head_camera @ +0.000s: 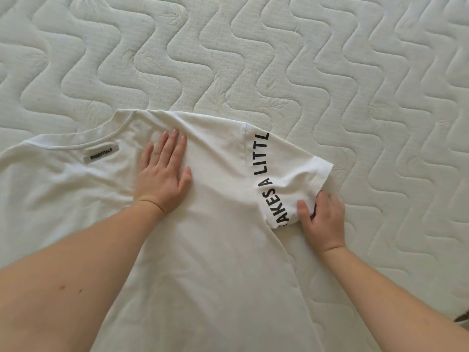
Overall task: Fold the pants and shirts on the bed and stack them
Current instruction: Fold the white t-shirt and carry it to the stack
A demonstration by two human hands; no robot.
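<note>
A white short-sleeved T-shirt [215, 250] of soft, matte knit lies flat on the mattress [355, 72], back side up, collar toward the far left and body running toward the near edge of the view. The mattress cover is off-white quilted fabric, stitched in repeating wavy channels that raise padded ridges. The ribbed round neckline [83, 134] forms a curved band. Just below it sits a narrow grey rectangular label [101, 156] printed in dark capitals.

The left hand [163, 171] rests palm-down on the shirt's upper back, right of the label, fingers straight and close together, thumb spread to the side. The cloth around it shows shallow creases.

The right sleeve [291, 174] is partly turned over the body, showing a curved line of black block lettering [265, 179]. The right hand [323, 219] pinches the sleeve's hemmed corner, thumb on top and fingers curled beneath the bunched fabric.
</note>
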